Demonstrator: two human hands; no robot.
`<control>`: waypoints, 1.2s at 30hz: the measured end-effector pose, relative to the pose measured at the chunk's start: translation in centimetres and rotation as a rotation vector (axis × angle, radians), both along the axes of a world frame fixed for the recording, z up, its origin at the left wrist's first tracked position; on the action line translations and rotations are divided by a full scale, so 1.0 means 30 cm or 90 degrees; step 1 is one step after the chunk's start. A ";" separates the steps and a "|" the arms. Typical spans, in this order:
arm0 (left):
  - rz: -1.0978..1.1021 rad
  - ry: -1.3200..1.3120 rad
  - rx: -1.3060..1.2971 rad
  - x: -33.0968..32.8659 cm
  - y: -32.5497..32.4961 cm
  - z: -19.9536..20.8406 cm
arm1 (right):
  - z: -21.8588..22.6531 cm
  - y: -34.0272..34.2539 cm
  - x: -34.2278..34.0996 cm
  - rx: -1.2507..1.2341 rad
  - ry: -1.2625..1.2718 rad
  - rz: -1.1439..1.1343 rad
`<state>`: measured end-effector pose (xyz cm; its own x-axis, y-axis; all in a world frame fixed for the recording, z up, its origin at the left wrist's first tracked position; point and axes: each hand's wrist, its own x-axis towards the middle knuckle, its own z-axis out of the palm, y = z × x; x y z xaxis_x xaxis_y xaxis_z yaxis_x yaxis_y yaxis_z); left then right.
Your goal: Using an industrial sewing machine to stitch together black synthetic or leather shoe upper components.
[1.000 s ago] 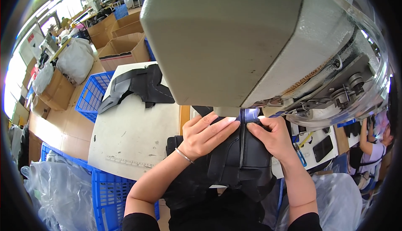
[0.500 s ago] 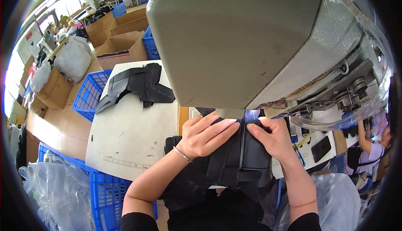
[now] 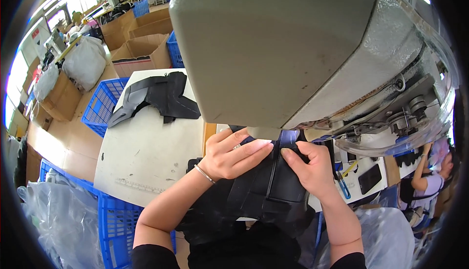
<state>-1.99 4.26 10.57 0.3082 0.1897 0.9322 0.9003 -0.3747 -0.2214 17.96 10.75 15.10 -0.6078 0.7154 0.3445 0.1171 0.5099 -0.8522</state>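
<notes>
Blk panel [image 3: 289, 186], near side of sewing m/c [image 3: 273, 54], looks soft, prob. light, best held flat either side of its seam [image 3: 273, 174]; L hand [image 3: 233, 157] rests on it, grip unclear, R hand [image 3: 311, 165] pinches it.

Cardboard box [image 3: 149, 62], blue crate [image 3: 95, 126], pale sack [image 3: 84, 65]

we see a smooth, faintly glossy, leather-like black workpiece [image 3: 290, 181], a machine housing [image 3: 268, 49] in matt paint, a shiny metal bracelet [image 3: 204, 174], a smooth, scuffed tabletop [image 3: 139, 156], a crinkled, glossy plastic bag [image 3: 58, 220], a blue plastic crate [image 3: 117, 227] and a matt cardboard box [image 3: 146, 63].
</notes>
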 end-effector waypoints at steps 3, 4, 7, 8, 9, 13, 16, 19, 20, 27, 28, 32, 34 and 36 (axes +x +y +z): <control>-0.006 0.007 -0.017 -0.010 -0.003 0.001 | 0.003 0.004 0.007 0.069 -0.055 -0.007; -0.006 0.007 -0.017 -0.008 -0.005 0.004 | 0.006 0.005 0.009 0.069 -0.055 -0.008; -0.012 -0.013 -0.024 0.002 -0.008 0.011 | 0.017 0.015 0.011 0.095 -0.086 -0.012; -0.016 -0.026 -0.019 0.008 -0.007 0.009 | 0.021 0.017 0.012 0.089 -0.063 0.014; -0.022 -0.040 -0.018 0.014 -0.009 0.008 | 0.025 0.012 0.015 0.078 -0.041 0.038; -0.015 -0.048 -0.025 0.018 -0.005 0.009 | 0.048 0.025 0.016 0.094 -0.109 0.018; -0.007 -0.054 -0.026 0.027 -0.005 0.013 | 0.043 0.051 0.032 0.064 -0.143 0.043; 0.024 -0.062 -0.040 0.043 -0.018 0.011 | 0.029 0.065 0.041 0.101 -0.114 0.036; 0.022 -0.059 -0.042 0.042 -0.019 0.007 | 0.037 0.076 0.050 0.068 -0.159 0.040; 0.036 -0.059 -0.036 0.046 -0.012 0.009 | -0.021 0.122 0.053 -0.009 -0.168 0.070; 0.025 -0.061 -0.025 0.044 -0.008 0.008 | -0.013 0.120 0.055 -0.010 -0.167 0.070; 0.051 -0.031 -0.041 0.029 -0.015 -0.001 | 0.035 0.111 0.033 -0.015 -0.166 0.075; 0.024 -0.024 -0.032 0.024 -0.013 0.001 | 0.040 0.113 0.033 -0.015 -0.160 0.077; 0.015 -0.031 -0.035 0.024 -0.017 0.002 | 0.036 0.124 0.041 0.012 -0.164 0.094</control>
<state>-1.26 3.76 10.62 0.2580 0.2473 0.9340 0.9179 -0.3643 -0.1571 19.19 14.46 16.16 -0.7741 0.6074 0.1782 0.2509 0.5528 -0.7947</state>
